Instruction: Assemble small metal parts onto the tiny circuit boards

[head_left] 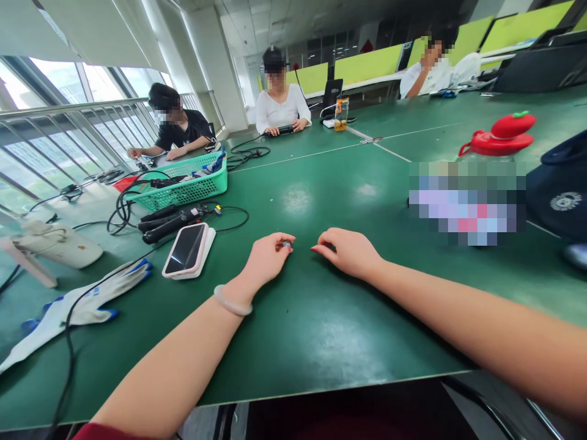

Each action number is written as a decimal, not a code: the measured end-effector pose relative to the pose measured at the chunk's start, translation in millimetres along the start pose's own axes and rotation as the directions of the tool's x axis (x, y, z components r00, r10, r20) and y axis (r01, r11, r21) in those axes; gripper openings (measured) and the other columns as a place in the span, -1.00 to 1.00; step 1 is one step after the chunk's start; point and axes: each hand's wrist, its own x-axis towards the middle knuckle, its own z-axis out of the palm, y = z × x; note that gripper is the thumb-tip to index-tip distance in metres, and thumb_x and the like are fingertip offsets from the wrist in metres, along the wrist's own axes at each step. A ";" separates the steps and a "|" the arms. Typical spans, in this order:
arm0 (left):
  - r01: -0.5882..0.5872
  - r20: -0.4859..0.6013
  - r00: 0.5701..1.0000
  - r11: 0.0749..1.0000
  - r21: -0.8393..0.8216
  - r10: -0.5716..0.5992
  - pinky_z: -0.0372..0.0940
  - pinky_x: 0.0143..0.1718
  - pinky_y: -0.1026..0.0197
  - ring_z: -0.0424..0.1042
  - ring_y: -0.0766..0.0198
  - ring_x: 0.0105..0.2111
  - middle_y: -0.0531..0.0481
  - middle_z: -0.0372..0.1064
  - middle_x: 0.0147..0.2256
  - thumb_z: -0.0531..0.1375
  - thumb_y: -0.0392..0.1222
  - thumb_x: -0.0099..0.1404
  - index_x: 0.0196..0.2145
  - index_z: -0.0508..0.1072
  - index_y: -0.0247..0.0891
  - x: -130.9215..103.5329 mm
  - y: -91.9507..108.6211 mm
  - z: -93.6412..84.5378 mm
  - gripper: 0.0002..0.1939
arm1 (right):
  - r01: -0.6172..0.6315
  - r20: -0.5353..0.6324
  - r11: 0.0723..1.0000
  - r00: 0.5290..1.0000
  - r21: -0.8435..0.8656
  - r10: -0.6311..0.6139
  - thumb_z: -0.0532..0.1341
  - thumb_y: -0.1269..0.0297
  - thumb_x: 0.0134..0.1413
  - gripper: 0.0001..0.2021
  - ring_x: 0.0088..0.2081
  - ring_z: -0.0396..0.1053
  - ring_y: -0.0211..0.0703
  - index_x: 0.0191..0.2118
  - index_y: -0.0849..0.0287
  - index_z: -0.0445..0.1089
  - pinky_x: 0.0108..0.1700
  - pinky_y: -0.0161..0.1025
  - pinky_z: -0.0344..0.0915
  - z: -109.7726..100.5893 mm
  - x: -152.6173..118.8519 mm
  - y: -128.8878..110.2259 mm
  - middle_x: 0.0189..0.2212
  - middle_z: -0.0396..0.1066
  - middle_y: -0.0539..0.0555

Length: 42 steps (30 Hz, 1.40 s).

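My left hand (269, 255), with a pale bangle (233, 300) at the wrist, is closed in a pinch near the middle of the green table (293, 330). Between its thumb and fingers a small shiny silvery piece (287, 244) shows; most of it is hidden, so its kind is unclear. Across a short gap to the right, my right hand (348, 252) rests low over the tabletop, fingers loosely curved and thumb stretched toward the left hand. Nothing is visible in its grasp. The two hands do not touch.
Left of my arm lie a phone (187, 249), black handheld devices (172, 223) with cables, a work glove (87, 299) and a green basket (183, 188). A red-lidded bottle (498, 143) and dark cap (562, 183) stand right. People (283, 107) sit across the table.
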 end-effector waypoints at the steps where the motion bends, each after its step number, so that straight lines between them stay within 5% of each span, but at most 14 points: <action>1: -0.006 -0.049 0.999 0.983 0.181 0.015 0.30 -0.07 0.09 0.47 0.18 -0.29 -0.07 0.51 -0.33 0.14 -0.34 0.12 -0.23 0.52 -0.23 0.3 -0.1 -8.3 -0.74 | -0.016 0.005 1.000 1.000 0.011 0.016 0.04 0.09 0.22 -0.70 -0.34 0.35 -0.20 -0.35 0.13 0.41 -0.34 -0.29 0.16 -0.7 0.5 1.9 -0.39 0.42 0.03; 6: 0.091 -0.159 0.987 0.709 0.700 0.030 0.25 -0.08 0.08 0.43 0.02 -0.20 -0.19 0.48 -0.25 0.08 -0.33 0.16 -0.17 0.52 -0.27 6.0 -11.8 -48.0 -0.69 | -0.051 0.029 0.996 0.998 0.068 0.049 0.00 0.11 0.24 -0.67 -0.31 0.36 -0.18 -0.35 0.14 0.43 -0.30 -0.27 0.19 -1.5 0.8 8.0 -0.36 0.44 0.06; 14: 0.201 -0.238 0.971 0.649 0.734 -0.031 0.23 -0.21 0.03 0.43 -0.08 -0.25 -0.33 0.44 -0.24 0.08 -0.32 0.14 -0.19 0.53 -0.39 17.2 -38.2 -74.5 -0.68 | -0.054 0.066 0.996 0.997 0.076 0.049 0.02 0.15 0.22 -0.70 -0.31 0.37 -0.17 -0.32 0.12 0.45 -0.28 -0.26 0.21 1.3 1.0 11.2 -0.34 0.48 0.05; 26: 0.266 -0.311 0.948 0.693 0.670 -0.063 0.21 -0.14 0.03 0.42 -0.06 -0.18 -0.25 0.51 -0.28 0.11 -0.26 0.15 -0.15 0.53 -0.30 19.3 -35.9 -71.7 -0.67 | -0.055 0.082 0.993 0.996 0.107 0.046 0.05 0.17 0.19 -0.73 -0.34 0.36 -0.18 -0.35 0.12 0.45 -0.31 -0.27 0.19 1.7 2.0 13.4 -0.37 0.48 0.03; 33: 0.280 -0.363 0.926 0.837 0.469 -0.106 0.24 -0.09 0.08 0.43 0.09 -0.19 -0.22 0.48 -0.17 -0.03 -0.32 0.24 -0.09 0.48 -0.32 30.7 -50.5 -67.1 -0.63 | -0.054 0.096 0.987 0.995 0.154 0.039 0.06 0.19 0.18 -0.74 -0.33 0.37 -0.16 -0.36 0.12 0.46 -0.30 -0.25 0.21 0.3 1.9 11.4 -0.36 0.49 0.04; 38: 0.187 -0.296 0.950 0.940 0.286 -0.099 0.25 -0.09 0.18 0.41 0.22 -0.16 -0.14 0.47 -0.15 -0.06 -0.31 0.28 -0.05 0.45 -0.31 37.3 -56.1 -52.9 -0.62 | 0.001 0.102 0.977 0.994 0.213 -0.024 0.07 0.21 0.19 -0.75 -0.33 0.38 -0.17 -0.35 0.14 0.46 -0.27 -0.24 0.24 1.3 1.6 9.8 -0.36 0.49 0.06; 42: 0.011 -0.092 0.996 0.998 0.056 -0.006 0.22 -0.07 0.22 0.39 0.29 -0.17 -0.09 0.46 -0.18 0.00 -0.27 0.28 -0.06 0.45 -0.27 30.4 -39.2 -25.5 -0.66 | 0.021 0.123 0.973 0.991 0.232 -0.050 0.13 0.23 0.15 -0.81 -0.34 0.37 -0.19 -0.35 0.14 0.46 -0.26 -0.25 0.24 3.2 1.9 8.4 -0.39 0.46 0.04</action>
